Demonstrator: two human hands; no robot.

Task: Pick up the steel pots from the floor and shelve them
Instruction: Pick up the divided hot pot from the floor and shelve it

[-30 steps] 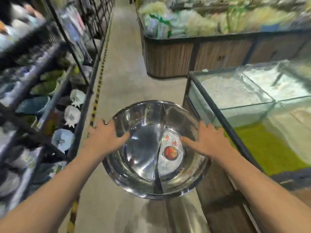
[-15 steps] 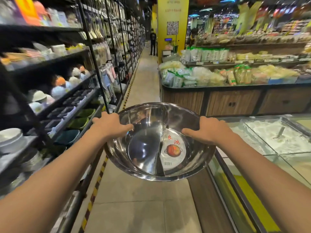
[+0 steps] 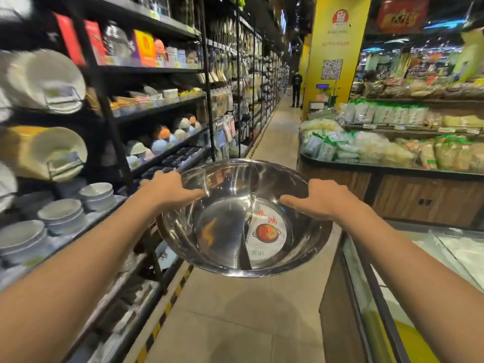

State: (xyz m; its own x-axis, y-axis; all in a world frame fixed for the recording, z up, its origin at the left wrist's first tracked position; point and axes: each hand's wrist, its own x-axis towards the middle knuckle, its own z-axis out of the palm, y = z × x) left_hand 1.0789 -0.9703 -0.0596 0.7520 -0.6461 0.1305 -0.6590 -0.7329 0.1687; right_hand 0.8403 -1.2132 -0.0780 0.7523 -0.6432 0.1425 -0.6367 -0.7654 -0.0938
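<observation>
A wide, shiny steel pot (image 3: 225, 226) with a curved divider down its middle and a round paper label inside is held in the air at chest height, above the aisle floor. My left hand (image 3: 167, 188) grips its left rim, thumb inside the bowl. My right hand (image 3: 314, 197) grips the right rim the same way. The pot's mouth tilts toward me. No other steel pot shows on the floor in this view.
Black metal shelving (image 3: 157, 111) runs along the left, stocked with white bowls (image 3: 62, 214), plates and boxed goods. Glass-topped bulk bins (image 3: 392, 284) stand close on my right. A produce counter (image 3: 392, 174) lies ahead right. A person (image 3: 296, 87) stands far down the tiled aisle.
The view has swung up from the floor to the aisle ahead. The pot has risen with both hands still on its rim, and the left shelves now fill more of the view.
</observation>
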